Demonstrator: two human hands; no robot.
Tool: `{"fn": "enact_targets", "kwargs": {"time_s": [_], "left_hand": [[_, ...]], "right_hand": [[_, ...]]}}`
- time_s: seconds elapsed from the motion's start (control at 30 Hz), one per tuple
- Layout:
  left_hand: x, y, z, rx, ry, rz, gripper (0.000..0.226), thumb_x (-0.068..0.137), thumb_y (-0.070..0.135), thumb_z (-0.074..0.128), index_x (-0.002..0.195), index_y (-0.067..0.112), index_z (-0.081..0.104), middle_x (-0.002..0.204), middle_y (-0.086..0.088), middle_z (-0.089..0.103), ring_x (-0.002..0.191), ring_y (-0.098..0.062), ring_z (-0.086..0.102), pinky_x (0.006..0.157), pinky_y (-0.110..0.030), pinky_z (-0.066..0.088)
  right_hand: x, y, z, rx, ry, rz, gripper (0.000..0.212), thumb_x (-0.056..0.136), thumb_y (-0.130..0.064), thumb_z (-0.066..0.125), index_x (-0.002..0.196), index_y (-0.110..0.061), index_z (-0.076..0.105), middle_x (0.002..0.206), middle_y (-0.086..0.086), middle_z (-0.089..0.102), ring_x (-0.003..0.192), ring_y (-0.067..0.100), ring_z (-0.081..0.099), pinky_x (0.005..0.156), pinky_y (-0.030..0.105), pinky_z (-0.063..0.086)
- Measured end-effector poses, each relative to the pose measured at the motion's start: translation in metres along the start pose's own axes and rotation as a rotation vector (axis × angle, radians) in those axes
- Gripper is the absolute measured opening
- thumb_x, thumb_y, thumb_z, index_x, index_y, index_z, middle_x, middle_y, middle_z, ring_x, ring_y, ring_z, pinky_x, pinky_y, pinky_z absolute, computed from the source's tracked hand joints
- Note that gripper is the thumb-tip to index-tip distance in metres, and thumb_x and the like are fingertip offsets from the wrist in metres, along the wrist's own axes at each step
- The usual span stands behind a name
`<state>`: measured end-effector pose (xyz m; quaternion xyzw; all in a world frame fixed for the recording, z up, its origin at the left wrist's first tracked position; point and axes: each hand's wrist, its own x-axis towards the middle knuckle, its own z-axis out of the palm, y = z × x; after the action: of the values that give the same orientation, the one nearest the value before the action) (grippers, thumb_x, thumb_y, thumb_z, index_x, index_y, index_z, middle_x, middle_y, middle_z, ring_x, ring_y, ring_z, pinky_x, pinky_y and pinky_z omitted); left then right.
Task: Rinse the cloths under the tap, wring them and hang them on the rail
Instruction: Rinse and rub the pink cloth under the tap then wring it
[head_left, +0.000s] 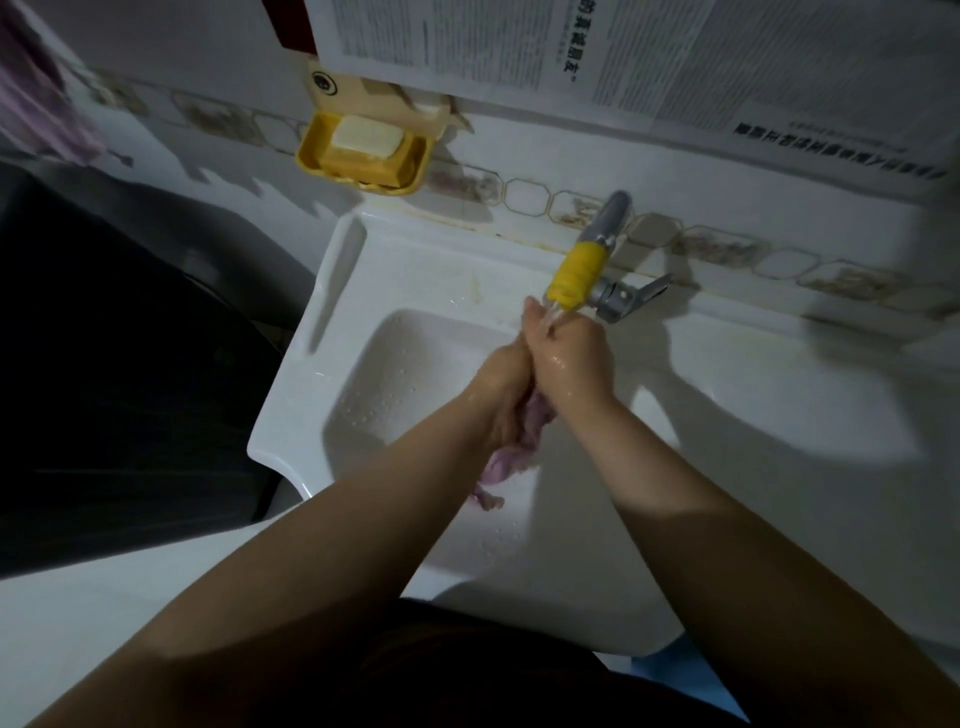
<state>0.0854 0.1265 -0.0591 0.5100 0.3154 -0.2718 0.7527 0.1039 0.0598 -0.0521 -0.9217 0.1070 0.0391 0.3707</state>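
Both hands together over the white sink (291, 395), just under the tap's outlet. Left hand (501, 382) wrapped round a wet pink cloth (519, 441), fingers curled into the bunched fabric; right hand (571, 358) clasped against the left one from the right side, fingers closed round the upper end of the same cloth, skin shining with water. Cloth squeezed into a narrow, rope-like roll between the palms, lower end hanging loose below the left wrist, above the basin floor at the near side. Tap (605, 249) fixed on the far rim of the sink, metal body with a yellow sleeve (576, 270) over the spout, lever (649, 291) sticking out to the right; thin stream of water running onto the fingertips. Droplets scattered over the basin's left slope. On the far wall, left of the tap, a yellow soap dish (311, 150) holding a pale bar of soap (366, 135). Above it and to the right, sheets of printed newspaper (675, 57) stuck over the wall. Another pink cloth (41, 93) hanging at the far left edge, well apart from the sink; what it hangs from not visible. Band of patterned tiles (727, 244) running along the wall behind the tap.
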Motion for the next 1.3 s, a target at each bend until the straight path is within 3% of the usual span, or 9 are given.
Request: {"fn": "enact_targets", "kwargs": {"time_s": [0.17, 0.3, 0.4, 0.53, 0.77, 0.9, 1.03, 1.2, 1.3], "left_hand": [[-0.003, 0.011, -0.019, 0.287, -0.125, -0.012, 0.086, 0.065, 0.080, 0.058, 0.108, 0.006, 0.067, 0.106, -0.021, 0.070, 0.091, -0.026, 0.067, 0.090, -0.043, 0.053], [0.001, 0.021, -0.053, 0.409, -0.144, 0.193, 0.029, 0.094, 0.034, 0.058, 0.100, 0.007, 0.068, 0.098, -0.012, 0.070, 0.088, -0.021, 0.066, 0.080, -0.030, 0.055], [0.005, 0.028, -0.065, 0.269, -0.089, 0.303, 0.025, 0.097, 0.027, 0.054, 0.091, 0.006, 0.067, 0.088, -0.012, 0.069, 0.083, -0.023, 0.064, 0.081, -0.035, 0.052], [0.008, 0.027, -0.071, 0.185, -0.038, 0.301, 0.029, 0.093, 0.037, 0.054, 0.090, 0.009, 0.062, 0.091, -0.016, 0.065, 0.092, -0.033, 0.063, 0.085, -0.046, 0.049], [0.025, 0.012, -0.059, 0.058, 0.210, 0.184, 0.025, 0.102, 0.018, 0.038, 0.087, 0.016, 0.057, 0.081, -0.007, 0.062, 0.078, -0.023, 0.060, 0.065, -0.029, 0.050], [0.010, 0.008, -0.024, -0.080, 0.151, 0.022, 0.032, 0.103, 0.020, 0.036, 0.077, 0.009, 0.053, 0.062, -0.010, 0.051, 0.053, -0.017, 0.055, 0.046, -0.019, 0.044], [-0.005, 0.009, 0.001, -0.144, 0.039, -0.083, 0.047, 0.102, 0.041, 0.037, 0.068, 0.011, 0.050, 0.044, -0.007, 0.045, 0.032, -0.015, 0.044, 0.037, -0.015, 0.039], [0.003, 0.017, -0.011, -0.040, 0.113, 0.120, 0.038, 0.105, 0.020, 0.027, 0.074, 0.010, 0.047, 0.065, -0.006, 0.045, 0.065, -0.017, 0.054, 0.068, -0.027, 0.045], [-0.007, 0.017, -0.010, -0.019, -0.053, -0.082, 0.057, 0.096, 0.059, 0.036, 0.076, 0.009, 0.055, 0.065, -0.016, 0.051, 0.059, -0.027, 0.053, 0.057, -0.029, 0.045]], "right_hand": [[0.023, 0.014, -0.013, 0.199, -0.182, 0.087, 0.028, 0.095, -0.022, 0.054, 0.088, 0.002, 0.067, 0.092, 0.024, 0.068, 0.084, 0.030, 0.064, 0.075, 0.031, 0.048], [0.012, 0.013, -0.026, 0.354, -0.356, 0.082, 0.017, 0.095, -0.017, 0.056, 0.081, -0.012, 0.065, 0.072, 0.004, 0.064, 0.063, 0.009, 0.055, 0.055, 0.014, 0.043], [0.014, 0.031, -0.038, 0.218, -0.600, 0.033, 0.012, 0.089, -0.017, 0.065, 0.078, -0.011, 0.063, 0.071, -0.003, 0.061, 0.069, 0.005, 0.054, 0.060, 0.017, 0.043], [0.012, 0.053, -0.048, 0.114, -0.777, 0.086, 0.025, 0.086, -0.020, 0.069, 0.064, -0.017, 0.058, 0.047, -0.016, 0.054, 0.043, -0.009, 0.046, 0.047, 0.007, 0.034], [0.004, 0.051, -0.022, 0.585, -0.372, 0.269, 0.018, 0.092, -0.017, 0.060, 0.074, -0.013, 0.060, 0.066, 0.003, 0.062, 0.063, 0.010, 0.055, 0.061, 0.023, 0.045], [-0.014, 0.012, 0.018, 0.317, -0.227, 0.021, 0.041, 0.085, -0.050, 0.057, 0.061, -0.017, 0.055, 0.063, 0.010, 0.061, 0.062, 0.018, 0.058, 0.064, 0.034, 0.047], [0.009, 0.008, 0.010, 0.124, 0.051, 0.090, 0.044, 0.091, -0.045, 0.052, 0.073, -0.007, 0.063, 0.078, 0.020, 0.068, 0.077, 0.034, 0.066, 0.069, 0.042, 0.052], [-0.021, -0.013, 0.009, -0.025, 0.040, -0.260, 0.045, 0.095, -0.047, 0.044, 0.078, -0.010, 0.061, 0.078, 0.022, 0.066, 0.075, 0.039, 0.062, 0.065, 0.042, 0.049], [0.000, -0.007, -0.009, -0.212, 0.027, -0.059, 0.051, 0.095, -0.051, 0.044, 0.089, -0.005, 0.066, 0.090, 0.023, 0.068, 0.088, 0.038, 0.064, 0.074, 0.041, 0.049]]}}
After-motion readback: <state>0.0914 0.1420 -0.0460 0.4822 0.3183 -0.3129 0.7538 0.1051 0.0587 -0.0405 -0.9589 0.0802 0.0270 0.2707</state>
